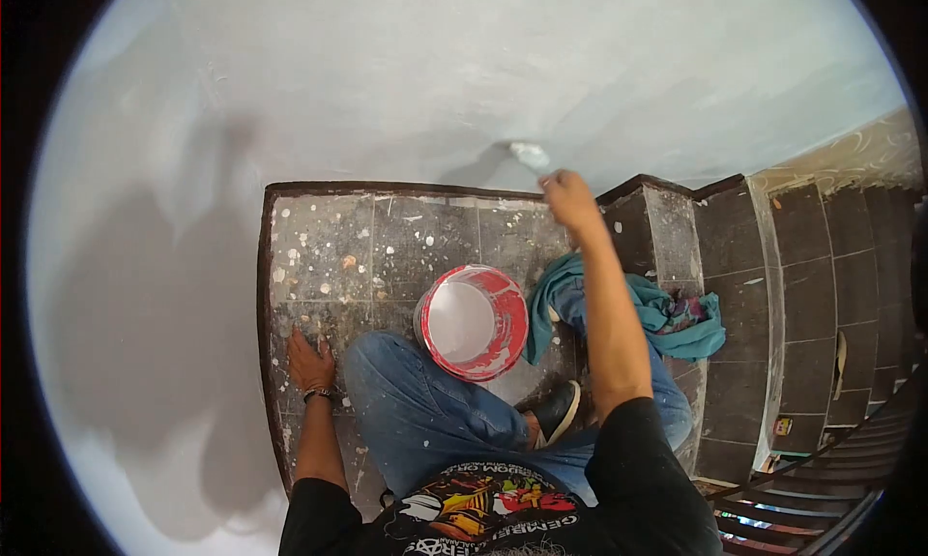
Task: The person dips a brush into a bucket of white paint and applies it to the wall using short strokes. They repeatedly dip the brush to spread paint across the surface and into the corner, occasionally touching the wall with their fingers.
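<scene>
My right hand (570, 200) is closed around the handle of a paintbrush (530, 156). Pale paint coats the brush head, which is at the light grey wall (387, 82), just above the dark skirting. My left hand (310, 363) lies on the speckled tile floor (324, 242) with its fingers spread, holding nothing. Between my arms stands a red bucket (509, 309), its inner wall streaked with white. Whitish paint (458, 321) fills its lower part.
A crumpled teal cloth (688, 338) lies right of the bucket, partly behind my right forearm. Dark tiled stairs (735, 314) run off to the right, bordered by a railing (822, 498) at lower right. My crossed legs and a black shoe (556, 413) are close to the bucket.
</scene>
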Demonstrator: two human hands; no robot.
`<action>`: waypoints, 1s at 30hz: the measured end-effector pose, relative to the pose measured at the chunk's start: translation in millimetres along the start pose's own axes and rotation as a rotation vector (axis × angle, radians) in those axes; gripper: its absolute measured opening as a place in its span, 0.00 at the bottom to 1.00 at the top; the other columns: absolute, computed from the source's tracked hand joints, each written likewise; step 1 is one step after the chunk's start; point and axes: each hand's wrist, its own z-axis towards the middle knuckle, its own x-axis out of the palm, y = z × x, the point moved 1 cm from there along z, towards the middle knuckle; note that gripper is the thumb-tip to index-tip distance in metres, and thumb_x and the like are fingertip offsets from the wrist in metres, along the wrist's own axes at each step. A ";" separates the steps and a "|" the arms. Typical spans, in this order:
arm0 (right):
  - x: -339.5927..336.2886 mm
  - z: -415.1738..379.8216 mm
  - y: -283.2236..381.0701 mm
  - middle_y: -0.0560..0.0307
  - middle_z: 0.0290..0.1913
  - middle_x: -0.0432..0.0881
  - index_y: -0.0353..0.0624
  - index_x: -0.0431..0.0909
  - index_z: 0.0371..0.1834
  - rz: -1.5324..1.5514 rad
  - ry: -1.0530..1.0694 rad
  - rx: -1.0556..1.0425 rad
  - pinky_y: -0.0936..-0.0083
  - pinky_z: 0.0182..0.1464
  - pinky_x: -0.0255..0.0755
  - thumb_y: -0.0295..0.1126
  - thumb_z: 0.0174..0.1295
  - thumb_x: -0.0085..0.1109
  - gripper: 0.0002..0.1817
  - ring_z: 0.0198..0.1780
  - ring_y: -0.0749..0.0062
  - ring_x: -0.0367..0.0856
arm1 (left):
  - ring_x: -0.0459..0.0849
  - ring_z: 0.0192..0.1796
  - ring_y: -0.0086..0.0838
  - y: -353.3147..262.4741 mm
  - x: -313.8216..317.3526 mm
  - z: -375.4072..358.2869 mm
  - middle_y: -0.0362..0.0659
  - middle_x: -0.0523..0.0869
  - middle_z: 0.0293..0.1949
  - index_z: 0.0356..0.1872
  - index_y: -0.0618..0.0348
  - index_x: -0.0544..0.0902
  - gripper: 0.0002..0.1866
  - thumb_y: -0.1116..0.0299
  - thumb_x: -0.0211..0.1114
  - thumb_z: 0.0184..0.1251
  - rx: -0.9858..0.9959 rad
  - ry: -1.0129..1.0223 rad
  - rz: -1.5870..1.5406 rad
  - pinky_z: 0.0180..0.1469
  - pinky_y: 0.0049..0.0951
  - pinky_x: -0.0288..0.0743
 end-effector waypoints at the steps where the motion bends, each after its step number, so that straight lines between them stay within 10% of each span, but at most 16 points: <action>1: -21.3 -10.2 16.2 0.32 0.29 0.79 0.30 0.78 0.31 0.030 -0.037 -0.003 0.57 0.41 0.71 0.43 0.60 0.55 0.21 0.36 0.43 0.81 | 0.72 0.60 0.50 -0.3 -0.1 0.7 0.56 0.72 0.57 0.65 0.64 0.62 0.35 0.61 0.63 0.59 0.000 0.006 -0.009 0.58 0.44 0.69; 5: -89.6 -43.7 69.7 0.66 0.19 0.68 0.35 0.75 0.36 0.349 -0.053 -0.049 0.78 0.20 0.59 0.39 0.66 0.52 0.15 0.18 0.83 0.65 | 0.71 0.60 0.50 -3.6 -7.1 1.9 0.56 0.72 0.57 0.65 0.66 0.62 0.35 0.61 0.63 0.59 0.006 0.035 -0.023 0.59 0.44 0.69; 7: -111.8 -69.5 96.2 0.69 0.20 0.67 0.34 0.75 0.39 0.536 -0.031 -0.101 0.81 0.19 0.58 0.37 0.66 0.52 0.14 0.18 0.84 0.64 | 0.71 0.60 0.50 -4.3 -6.3 3.0 0.56 0.72 0.57 0.65 0.66 0.62 0.35 0.61 0.63 0.59 0.005 0.034 -0.007 0.59 0.43 0.69; 19: -13.7 -171.6 47.1 0.44 0.35 0.83 0.43 0.84 0.37 -0.632 0.655 -0.403 0.57 0.41 0.77 0.32 0.53 0.59 0.10 0.40 0.52 0.84 | 0.73 0.59 0.47 -4.0 -7.8 3.9 0.54 0.73 0.56 0.66 0.63 0.61 0.36 0.61 0.63 0.59 -0.023 0.079 0.004 0.57 0.44 0.71; 30: 99.8 -175.6 29.3 0.54 0.38 0.82 0.44 0.84 0.33 -0.936 0.488 -0.560 0.68 0.37 0.78 0.32 0.51 0.59 0.08 0.39 0.62 0.85 | 0.75 0.56 0.48 -2.9 -7.3 5.7 0.55 0.74 0.54 0.64 0.65 0.63 0.34 0.59 0.63 0.59 -0.007 0.065 -0.025 0.55 0.44 0.72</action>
